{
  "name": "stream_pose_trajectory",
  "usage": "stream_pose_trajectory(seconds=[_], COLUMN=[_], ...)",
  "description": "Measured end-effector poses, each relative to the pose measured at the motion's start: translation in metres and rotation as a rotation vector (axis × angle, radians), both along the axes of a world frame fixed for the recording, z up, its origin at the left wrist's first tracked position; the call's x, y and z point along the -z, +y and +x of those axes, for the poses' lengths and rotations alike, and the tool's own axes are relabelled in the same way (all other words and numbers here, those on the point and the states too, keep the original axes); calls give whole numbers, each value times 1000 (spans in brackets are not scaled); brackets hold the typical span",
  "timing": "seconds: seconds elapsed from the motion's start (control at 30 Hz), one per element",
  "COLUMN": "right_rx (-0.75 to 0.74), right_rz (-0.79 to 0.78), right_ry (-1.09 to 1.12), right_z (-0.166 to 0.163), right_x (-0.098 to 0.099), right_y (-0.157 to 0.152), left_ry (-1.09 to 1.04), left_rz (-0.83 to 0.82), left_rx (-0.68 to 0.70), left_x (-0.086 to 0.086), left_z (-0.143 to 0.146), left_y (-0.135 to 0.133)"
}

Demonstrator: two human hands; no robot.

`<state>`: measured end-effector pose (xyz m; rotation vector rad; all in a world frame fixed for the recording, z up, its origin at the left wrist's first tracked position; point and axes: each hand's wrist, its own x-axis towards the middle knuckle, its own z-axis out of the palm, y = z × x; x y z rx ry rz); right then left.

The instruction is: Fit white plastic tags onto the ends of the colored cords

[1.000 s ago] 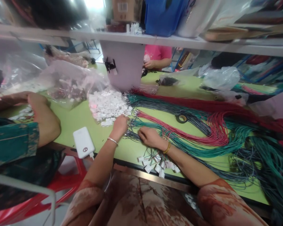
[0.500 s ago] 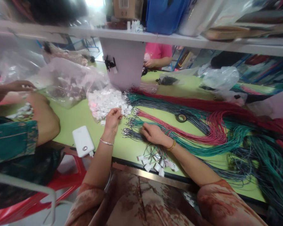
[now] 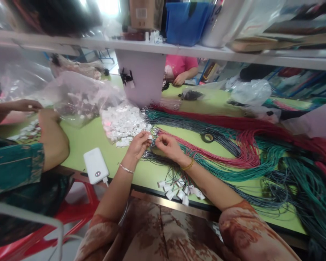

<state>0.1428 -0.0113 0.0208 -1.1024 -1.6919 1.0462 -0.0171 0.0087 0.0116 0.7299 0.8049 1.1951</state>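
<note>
My left hand (image 3: 139, 145) is closed in a pinch on a small white connector housing (image 3: 150, 137). Close on its right, my right hand (image 3: 168, 146) has thumb and finger pressed together; what it pinches, likely a thin wire end, is too small to make out. Beneath and beside the hands lie bundles of pink wires (image 3: 206, 154), green wires (image 3: 222, 173) and dark grey wires (image 3: 159, 157), metal-tipped at their left ends. Behind my left hand is a pile of white connector housings (image 3: 122, 121) in a clear plastic bag. Several wired white connectors (image 3: 180, 190) lie near the table's front edge.
A white power bank (image 3: 96, 166) with a cable lies left of my forearm. A roll of black tape (image 3: 207, 136) sits among the wires. Another person's arm (image 3: 53, 139) rests at the left. A shelf (image 3: 222, 54) with a blue bin (image 3: 187, 23) spans above the table.
My left hand has moved slightly right and toward me, and a white connector housing now shows in its fingers. My right hand has shifted left and up from the wires, close to the left.
</note>
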Motion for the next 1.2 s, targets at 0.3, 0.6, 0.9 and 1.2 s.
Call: stream_pose_trajectory(seconds=[0.3,0.6,0.9,1.2], right_rx=[124,90,50,-112], right_rz=[73,139,150,203], right_ry=[-101,-191,-277,-795], right_z=[7,11,14,18], right_x=[3,12,18,27], right_y=[1,2,5,14], left_ry=[63,216,348,542], left_rz=[15,41,40,6], left_rx=[67,33,17,203], left_x=[1,9,9,-3], left_z=[5,14,11,-16], left_y=[-5,-6,-7,-3])
